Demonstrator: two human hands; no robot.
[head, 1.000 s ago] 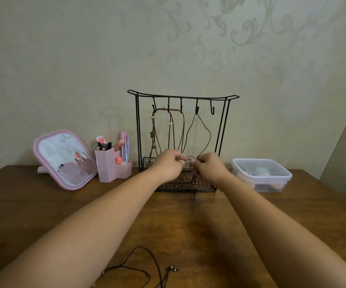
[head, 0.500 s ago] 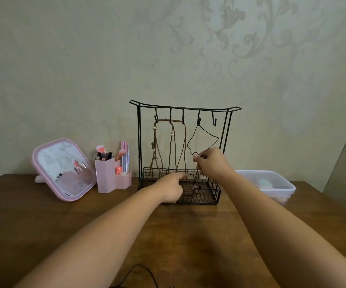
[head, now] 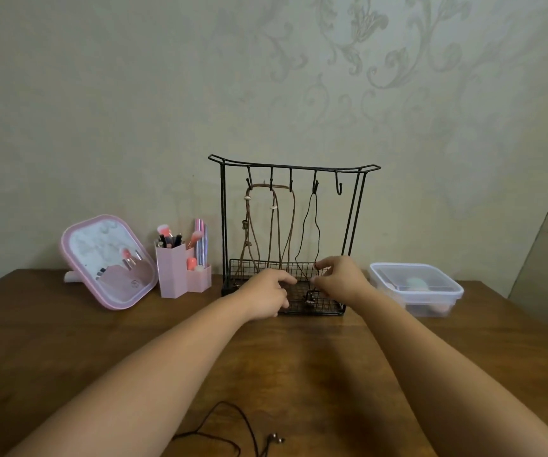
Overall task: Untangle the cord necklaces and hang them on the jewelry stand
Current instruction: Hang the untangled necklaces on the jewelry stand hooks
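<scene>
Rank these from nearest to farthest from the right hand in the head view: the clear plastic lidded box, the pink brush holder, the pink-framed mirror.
From the right hand:
1. Clear plastic lidded box, just to its right on the table.
2. Pink brush holder, left of the black wire jewelry stand.
3. Pink-framed mirror, farthest left, tilted back.
</scene>
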